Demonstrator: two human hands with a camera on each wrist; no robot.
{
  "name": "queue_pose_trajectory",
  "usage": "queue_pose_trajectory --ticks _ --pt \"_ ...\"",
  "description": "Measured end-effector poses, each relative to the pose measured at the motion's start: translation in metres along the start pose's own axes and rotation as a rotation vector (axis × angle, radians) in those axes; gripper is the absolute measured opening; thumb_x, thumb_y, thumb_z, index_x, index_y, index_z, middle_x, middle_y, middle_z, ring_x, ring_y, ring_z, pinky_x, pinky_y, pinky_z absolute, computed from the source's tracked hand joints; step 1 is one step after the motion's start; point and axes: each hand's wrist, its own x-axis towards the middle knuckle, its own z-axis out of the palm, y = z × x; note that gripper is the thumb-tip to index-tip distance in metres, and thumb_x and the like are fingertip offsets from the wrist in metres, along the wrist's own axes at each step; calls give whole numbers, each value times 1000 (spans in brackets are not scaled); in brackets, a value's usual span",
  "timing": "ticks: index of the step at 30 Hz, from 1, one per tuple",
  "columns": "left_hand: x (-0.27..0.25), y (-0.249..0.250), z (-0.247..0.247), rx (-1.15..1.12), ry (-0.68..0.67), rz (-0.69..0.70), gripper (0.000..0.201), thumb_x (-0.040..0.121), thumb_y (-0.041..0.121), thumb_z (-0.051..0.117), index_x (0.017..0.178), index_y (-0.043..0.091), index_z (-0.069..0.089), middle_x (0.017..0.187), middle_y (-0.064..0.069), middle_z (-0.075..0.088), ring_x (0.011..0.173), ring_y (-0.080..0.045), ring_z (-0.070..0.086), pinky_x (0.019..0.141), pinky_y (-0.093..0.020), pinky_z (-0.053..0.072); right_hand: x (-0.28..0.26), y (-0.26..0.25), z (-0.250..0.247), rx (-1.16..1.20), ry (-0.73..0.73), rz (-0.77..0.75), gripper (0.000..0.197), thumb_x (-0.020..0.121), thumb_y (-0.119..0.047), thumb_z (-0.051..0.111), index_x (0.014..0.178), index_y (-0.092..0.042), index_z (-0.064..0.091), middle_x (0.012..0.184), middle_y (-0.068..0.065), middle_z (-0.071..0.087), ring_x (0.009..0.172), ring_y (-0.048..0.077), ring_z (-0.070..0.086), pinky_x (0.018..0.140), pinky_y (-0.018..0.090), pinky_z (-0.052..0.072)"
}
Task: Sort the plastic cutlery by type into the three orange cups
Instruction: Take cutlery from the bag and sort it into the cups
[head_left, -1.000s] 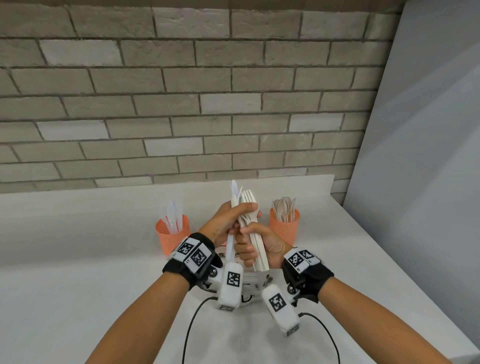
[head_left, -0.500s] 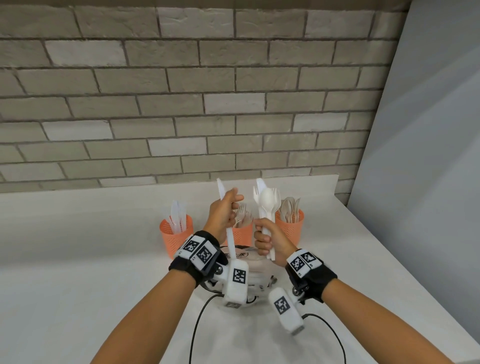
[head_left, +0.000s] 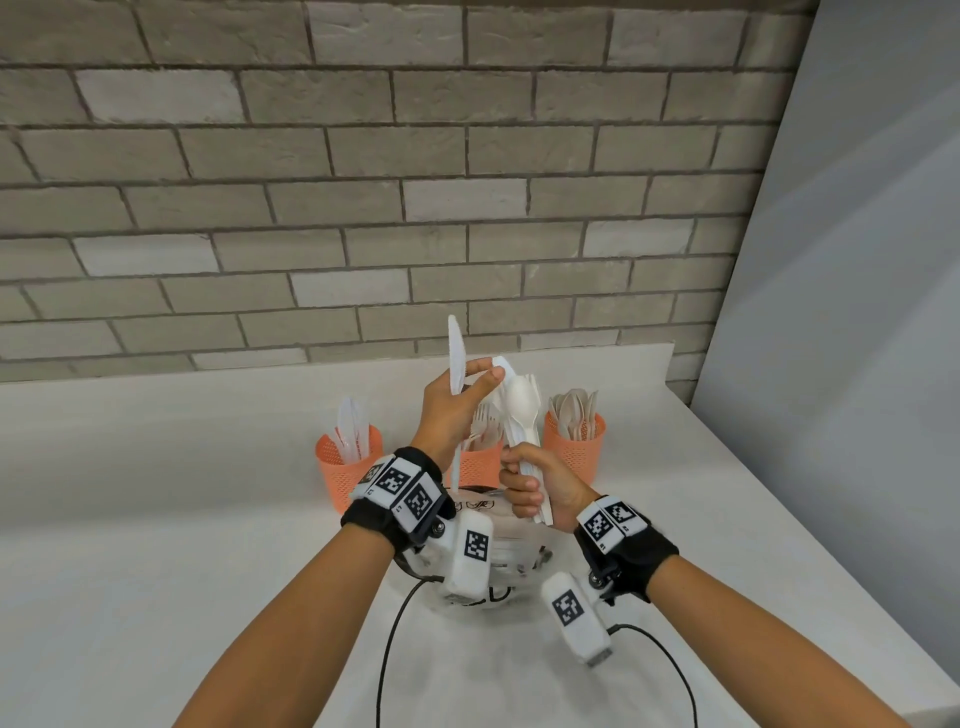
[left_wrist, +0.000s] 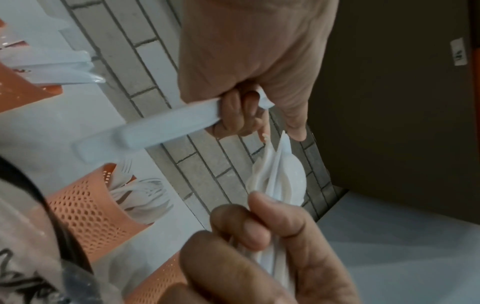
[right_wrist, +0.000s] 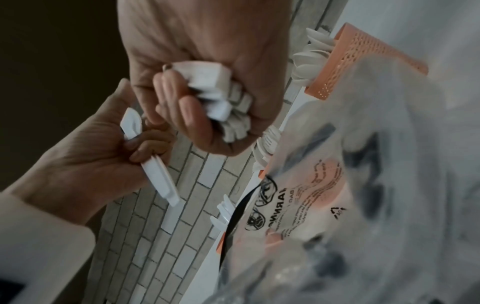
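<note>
My left hand (head_left: 460, 400) grips a white plastic knife (head_left: 456, 358) upright, fingers curled round its handle (left_wrist: 161, 127). Its thumb and forefinger reach right to the top of a bundle of mixed white cutlery (head_left: 519, 415). My right hand (head_left: 527, 483) holds that bundle in a fist; the handle ends (right_wrist: 221, 98) poke out below it. Behind the hands stand three orange mesh cups: the left cup (head_left: 345, 473) holds knives, the middle cup (head_left: 480, 465) forks, the right cup (head_left: 574, 449) spoons.
A crumpled clear plastic bag (head_left: 498, 545) with black print lies on the white counter (head_left: 182, 519) under my wrists. A brick wall (head_left: 363, 208) runs behind the cups. A grey panel (head_left: 857, 364) closes off the right side, beyond the counter's right edge.
A second ago both hands were together on the bundle. The left hand drew the knife out to the left, and now its thumb and forefinger are back at the bundle's top.
</note>
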Motion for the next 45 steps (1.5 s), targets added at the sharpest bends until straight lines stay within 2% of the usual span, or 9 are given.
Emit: queue_pose_trajectory --ticks 7,10,15,22,29,32,35,41,45 --pt "15 -3 1 100 67 32 18 87 14 63 73 14 52 59 2 43 39 -2 41 40 -12 34 -8 2 6 -108 77 -39 28 90 -42 46 73 -20 47 38 -8 36 29 1 29 31 13 26" --pt "16 -3 3 119 91 75 12 96 20 48 90 11 53 67 0 50 52 -10 46 42 -13 37 -8 -1 8 -134 150 -107 33 92 -51 40 84 -21 50 43 -9 40 30 1 30 32 13 26" --pt "13 -9 6 64 139 75 14 97 18 48 86 9 50 67 -1 48 56 -11 46 41 -10 37 -6 -1 6 -142 269 -207 35 89 -50 47 85 -16 55 55 -3 50 31 4 34 33 14 28" --pt "-2 -26 15 32 83 1 16 88 17 63 75 11 56 68 -6 56 62 -18 55 60 -27 47 -4 -2 9 -131 285 -259 29 91 -42 50 84 -15 58 54 0 52 30 5 37 32 14 28" --pt "-10 -37 20 185 56 8 28 95 26 50 68 20 54 65 -1 57 62 -15 54 71 -34 46 -4 -4 9 -144 281 -264 34 93 -43 47 77 -15 58 55 1 51 30 6 40 31 13 31" --pt "-5 -32 16 138 91 -24 30 99 25 40 72 17 51 69 -5 60 61 -16 57 65 -28 47 -5 -2 7 -159 300 -261 30 94 -39 48 80 -15 60 51 0 56 32 7 45 33 14 34" --pt "1 -17 5 7 129 -41 27 101 20 34 77 15 46 65 -5 59 41 -3 54 42 -14 42 -3 1 2 -222 340 -238 27 94 -35 49 80 -14 59 47 -3 55 30 6 42 34 14 33" --pt "14 -21 -37 -220 46 -192 12 100 16 38 93 17 48 59 -2 43 54 -16 52 64 -34 51 0 -1 -7 -273 346 -212 12 93 -31 52 93 -20 55 37 -10 31 29 2 24 32 14 22" --pt "26 -34 -73 -79 191 -140 14 96 22 49 84 16 49 57 2 33 38 -6 36 40 -18 38 5 -6 -7 -254 279 -157 19 94 -30 48 82 -17 54 36 -9 29 28 3 22 32 13 20"
